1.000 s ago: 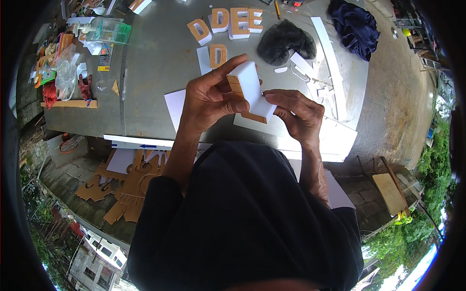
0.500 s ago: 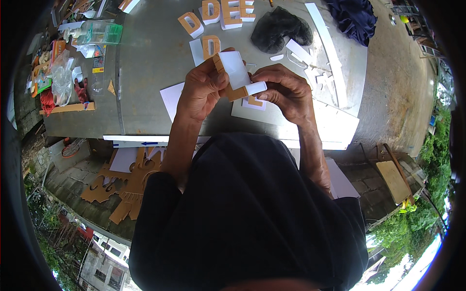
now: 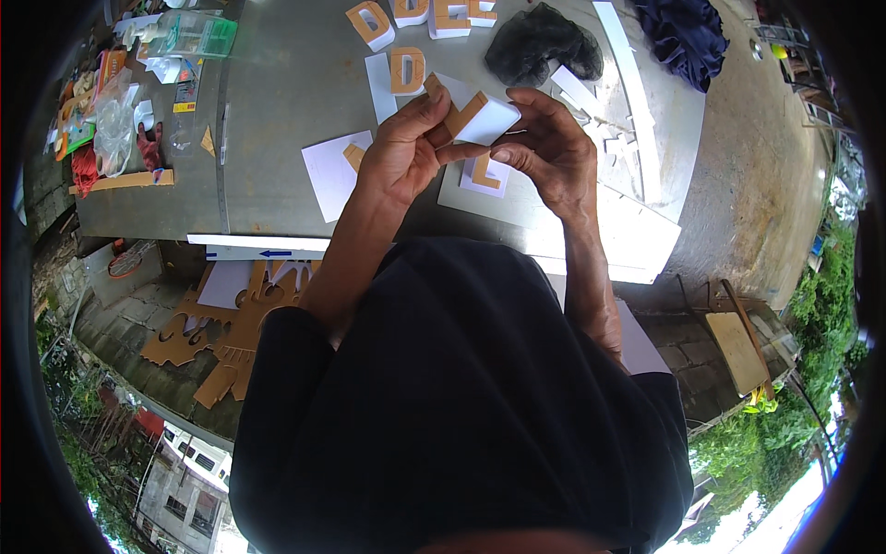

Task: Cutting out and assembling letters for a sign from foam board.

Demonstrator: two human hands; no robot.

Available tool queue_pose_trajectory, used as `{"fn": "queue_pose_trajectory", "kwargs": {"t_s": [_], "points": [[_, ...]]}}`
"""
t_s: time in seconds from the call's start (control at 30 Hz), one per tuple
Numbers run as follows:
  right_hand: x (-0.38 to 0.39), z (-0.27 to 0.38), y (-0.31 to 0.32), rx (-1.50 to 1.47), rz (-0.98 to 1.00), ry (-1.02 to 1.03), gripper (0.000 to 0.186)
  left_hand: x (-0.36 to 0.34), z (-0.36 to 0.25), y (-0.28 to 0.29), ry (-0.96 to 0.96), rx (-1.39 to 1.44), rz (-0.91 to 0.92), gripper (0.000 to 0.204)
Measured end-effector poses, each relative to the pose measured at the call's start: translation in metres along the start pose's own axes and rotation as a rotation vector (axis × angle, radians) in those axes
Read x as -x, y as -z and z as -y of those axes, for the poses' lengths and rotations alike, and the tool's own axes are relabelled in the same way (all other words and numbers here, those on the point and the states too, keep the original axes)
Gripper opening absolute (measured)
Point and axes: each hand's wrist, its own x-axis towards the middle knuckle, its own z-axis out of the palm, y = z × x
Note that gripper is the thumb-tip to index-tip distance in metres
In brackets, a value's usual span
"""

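Note:
Above the metal table, both hands hold a tan-faced block letter [image 3: 491, 118] with white sides, tilted. My left hand [image 3: 402, 152] grips its left part between thumb and fingers. At its right white side, my right hand [image 3: 552, 152] has thumb and fingertips pinched against the edge. Just below it on the table lies a flat tan L-shaped piece [image 3: 486, 175] on a white sheet. Beyond my left hand stands a D-shaped block letter [image 3: 406, 70] beside a white strip [image 3: 379, 88]. Part of the held letter is hidden by my fingers.
More tan and white block letters [image 3: 371, 25] stand at the far side. A black mesh cloth [image 3: 544, 48], white offcuts [image 3: 623, 146] and a long white strip [image 3: 629, 102] lie to the right. At the left are a clear green bottle [image 3: 194, 35] and plastic bags [image 3: 114, 129].
The held letter has been turned, so a broad white side now faces right. My left hand has shifted right, and the view has moved slightly.

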Motion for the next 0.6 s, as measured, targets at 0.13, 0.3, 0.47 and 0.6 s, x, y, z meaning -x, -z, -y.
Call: {"fn": "queue_pose_trajectory", "kwargs": {"t_s": [0.13, 0.3, 0.47, 0.6], "points": [[-0.004, -0.002, -0.008, 0.342, -0.065, 0.094, 0.065, -0.012, 0.008, -0.004, -0.018, 0.028, -0.187, 0.037], [-0.006, -0.004, -0.010, 0.677, -0.147, 0.195, 0.063, -0.016, 0.011, 0.000, 0.022, 0.049, -0.237, 0.035], [-0.008, -0.007, -0.012, 0.716, -0.172, 0.240, 0.059, -0.017, 0.016, 0.003, 0.003, 0.068, -0.264, 0.034], [-0.007, -0.006, -0.013, 0.698, -0.180, 0.249, 0.060, -0.015, 0.015, 0.004, -0.010, 0.076, -0.252, 0.035]]}}
